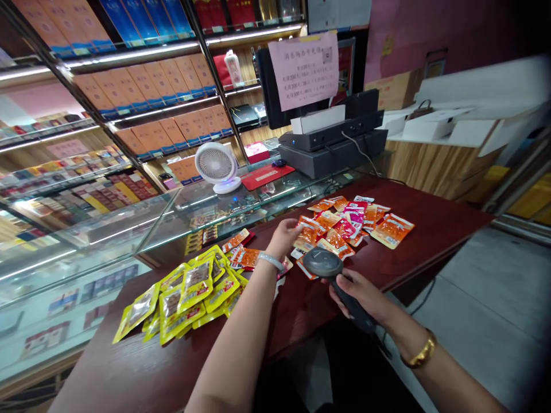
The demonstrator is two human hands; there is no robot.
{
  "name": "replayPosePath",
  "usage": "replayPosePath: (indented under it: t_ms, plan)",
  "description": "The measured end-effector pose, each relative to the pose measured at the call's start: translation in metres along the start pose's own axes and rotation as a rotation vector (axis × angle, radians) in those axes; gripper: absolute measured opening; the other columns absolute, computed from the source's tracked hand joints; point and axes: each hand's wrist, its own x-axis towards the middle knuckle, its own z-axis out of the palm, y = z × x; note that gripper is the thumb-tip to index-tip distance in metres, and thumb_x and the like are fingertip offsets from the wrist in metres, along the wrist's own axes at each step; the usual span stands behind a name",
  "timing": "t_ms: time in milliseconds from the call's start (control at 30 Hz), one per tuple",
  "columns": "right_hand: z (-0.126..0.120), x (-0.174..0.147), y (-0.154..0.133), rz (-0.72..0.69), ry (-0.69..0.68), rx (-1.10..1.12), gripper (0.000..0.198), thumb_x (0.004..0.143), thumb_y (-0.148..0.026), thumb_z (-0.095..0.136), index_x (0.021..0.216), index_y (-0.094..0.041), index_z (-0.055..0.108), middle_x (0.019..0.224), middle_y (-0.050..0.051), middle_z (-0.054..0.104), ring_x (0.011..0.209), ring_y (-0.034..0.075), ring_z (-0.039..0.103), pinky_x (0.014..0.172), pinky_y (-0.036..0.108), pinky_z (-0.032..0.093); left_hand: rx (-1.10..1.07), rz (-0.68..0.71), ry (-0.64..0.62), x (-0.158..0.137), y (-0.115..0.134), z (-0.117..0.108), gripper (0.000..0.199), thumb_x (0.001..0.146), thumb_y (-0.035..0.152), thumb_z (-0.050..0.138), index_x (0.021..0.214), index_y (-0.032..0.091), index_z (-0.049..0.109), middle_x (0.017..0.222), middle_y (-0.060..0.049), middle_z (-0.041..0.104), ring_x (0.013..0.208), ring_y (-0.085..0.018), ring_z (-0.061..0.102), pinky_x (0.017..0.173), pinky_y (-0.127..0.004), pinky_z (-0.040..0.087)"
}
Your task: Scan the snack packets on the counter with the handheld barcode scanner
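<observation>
My right hand point(359, 292) is wrapped around the handle of a dark grey barcode scanner point(323, 264), whose head points away from me over the table. My left hand point(284, 236) reaches forward and pinches the edge of an orange snack packet point(308, 230); its fingertips are partly hidden. Right of that hand lies a loose heap of small orange and pink packets point(345, 228). Several more orange packets point(246, 257) lie to its left, partly behind my wrist. Further left is a pile of yellow snack packets point(196, 284) with clear windows.
The dark red table point(447, 217) adjoins a glass display counter point(159, 229). A white fan point(216, 166), a red mat point(267, 176) and a monitor point(271, 86) with a pink notice stand behind. Shelves of orange boxes point(142, 86) line the wall. A cable hangs at the table's right edge.
</observation>
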Motion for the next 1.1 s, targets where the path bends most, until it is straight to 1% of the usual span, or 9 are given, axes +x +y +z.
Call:
replayPosePath:
  t_ms: [67,133,267,367,533,700,900,1000,1100]
  plan:
    - [0.002,0.001,-0.001,0.010,-0.001,-0.009,0.053,0.079,-0.065,0.059,0.094,-0.015,0.053,0.059,-0.005,0.053,0.037,0.006,0.047,0.035,0.017,0.037,0.024,0.037,-0.125,0.001,0.009,-0.002,0.060,0.080,0.040,0.066,0.130,0.014,0.048,0.109,-0.013,0.067,0.094,-0.018,0.064,0.082,-0.030,0.049]
    - [0.002,0.001,-0.001,0.011,-0.008,-0.019,0.052,0.079,-0.065,0.059,0.094,-0.015,0.053,0.059,-0.005,0.052,0.037,0.007,0.047,0.035,0.017,0.036,0.269,0.082,-0.153,-0.005,0.014,-0.017,0.059,0.078,0.039,0.068,0.130,0.016,0.050,0.118,-0.015,0.064,0.104,-0.021,0.062,0.089,-0.032,0.048]
    - [0.001,0.000,0.002,0.030,-0.023,-0.025,0.050,0.080,-0.064,0.060,0.095,-0.016,0.054,0.061,-0.004,0.053,0.038,0.007,0.049,0.036,0.018,0.036,1.048,0.095,-0.158,-0.032,0.012,-0.061,0.044,0.067,0.045,0.074,0.100,0.017,0.069,0.112,-0.017,0.066,0.110,-0.034,0.058,0.095,-0.044,0.043]
    - [-0.001,0.000,0.005,0.042,-0.020,-0.037,0.050,0.080,-0.063,0.060,0.095,-0.016,0.054,0.061,-0.004,0.053,0.038,0.007,0.048,0.035,0.018,0.036,1.338,0.036,-0.197,-0.051,0.003,-0.079,0.043,0.062,0.050,0.075,0.089,0.017,0.070,0.109,-0.020,0.066,0.111,-0.038,0.057,0.092,-0.045,0.043]
    - [-0.001,0.001,0.005,0.032,-0.034,-0.067,0.049,0.082,-0.062,0.058,0.095,-0.016,0.054,0.060,-0.005,0.053,0.038,0.007,0.049,0.036,0.018,0.037,1.368,0.030,-0.223,-0.063,-0.004,-0.079,0.047,0.072,0.055,0.066,0.100,0.018,0.061,0.102,-0.017,0.068,0.101,-0.033,0.063,0.084,-0.038,0.045]
    - [0.007,0.008,0.001,0.038,-0.042,-0.060,0.050,0.082,-0.063,0.058,0.094,-0.016,0.054,0.060,-0.005,0.054,0.038,0.007,0.050,0.037,0.017,0.037,1.330,0.100,-0.211,-0.068,-0.002,-0.075,0.044,0.078,0.055,0.059,0.104,0.019,0.054,0.092,-0.012,0.070,0.091,-0.030,0.067,0.076,-0.034,0.044]
    - [0.018,0.020,-0.001,0.042,-0.089,-0.033,0.050,0.080,-0.065,0.059,0.091,-0.017,0.053,0.060,-0.005,0.053,0.038,0.007,0.049,0.036,0.018,0.037,1.314,0.156,-0.188,-0.074,-0.004,-0.075,0.032,0.079,0.040,0.063,0.101,0.019,0.054,0.091,-0.011,0.070,0.089,-0.028,0.067,0.078,-0.033,0.042]
    - [0.017,0.019,0.001,0.025,-0.090,-0.033,0.049,0.081,-0.065,0.058,0.089,-0.017,0.052,0.059,-0.005,0.053,0.038,0.007,0.049,0.035,0.017,0.036,1.206,0.112,-0.177,-0.073,-0.006,-0.083,0.036,0.076,0.045,0.066,0.099,0.020,0.054,0.089,-0.010,0.069,0.087,-0.027,0.067,0.073,-0.032,0.043]
    - [0.014,0.015,0.004,0.024,-0.078,-0.049,0.050,0.080,-0.065,0.058,0.089,-0.017,0.051,0.059,-0.005,0.053,0.037,0.007,0.049,0.035,0.016,0.035,0.975,0.039,-0.075,-0.061,-0.006,-0.084,0.044,0.071,0.050,0.070,0.099,0.021,0.052,0.088,-0.007,0.068,0.083,-0.024,0.066,0.068,-0.029,0.044]
